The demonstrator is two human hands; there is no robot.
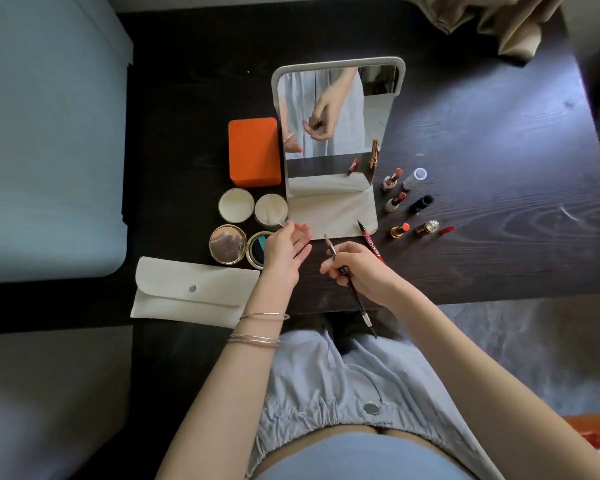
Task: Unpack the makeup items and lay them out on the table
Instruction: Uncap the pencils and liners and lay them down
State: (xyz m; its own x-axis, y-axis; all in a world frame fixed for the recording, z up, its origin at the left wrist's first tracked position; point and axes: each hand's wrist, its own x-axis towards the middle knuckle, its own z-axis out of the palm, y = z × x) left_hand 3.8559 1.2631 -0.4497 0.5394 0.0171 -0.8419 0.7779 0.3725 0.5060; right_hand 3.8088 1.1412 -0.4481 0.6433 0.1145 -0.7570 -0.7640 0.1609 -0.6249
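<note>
My right hand [361, 271] pinches a thin dark eyebrow pencil [352, 291] over the table's front edge, tip toward the mirror. My left hand [286, 245] hovers beside it, fingers relaxed and spread, holding nothing. A white pouch [191, 294] lies flat at the front left. Just behind it sit an open gold compact [227, 244] with its palette half [258, 249], and two round cream powder pots [236, 205] [270, 209]. A red liner pen [371, 245] lies near my right hand. Several uncapped lipsticks and caps [404, 202] stand to the right.
A white standing mirror [333, 133] is at the middle of the dark wooden table [499, 220], with an orange box [254, 151] to its left. A pale blue bed [49, 150] borders the left side. Beige fabric [492, 19] hangs at the far right corner.
</note>
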